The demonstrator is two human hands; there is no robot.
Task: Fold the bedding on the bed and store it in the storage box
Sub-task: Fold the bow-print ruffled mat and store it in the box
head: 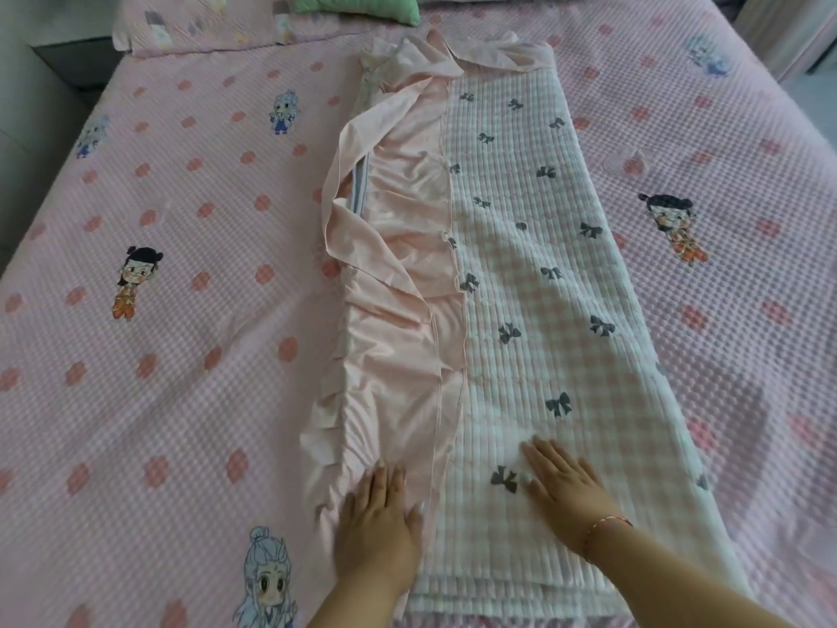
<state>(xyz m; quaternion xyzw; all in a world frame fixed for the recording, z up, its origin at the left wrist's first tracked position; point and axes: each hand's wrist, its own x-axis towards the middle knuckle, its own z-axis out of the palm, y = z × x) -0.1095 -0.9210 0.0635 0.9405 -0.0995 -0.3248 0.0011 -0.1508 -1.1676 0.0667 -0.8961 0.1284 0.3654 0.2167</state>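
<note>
Smoothing the folded quilt [534,274] before the next fold is the step in hand, as I judge it, and it pays to do it properly: sweep the palms from the near end toward the far end so trapped air and wrinkles move out, then tuck the loose pink ruffle [362,206] along the left edge back under the strip so the layers stack square. Once the long strip lies flat, folding it end to end should give a block small enough for the storage box, which is not in view.

The quilt lies as a long strip down the middle of the bed [172,274], white checked side with grey bows on the right, pink lining exposed on the left. The left hand [378,523] rests flat on the pink lining at the near end, fingers straight and together, gripping nothing. The right hand [561,482] presses flat on the checked side just beside a bow, fingers extended and slightly spread
</note>
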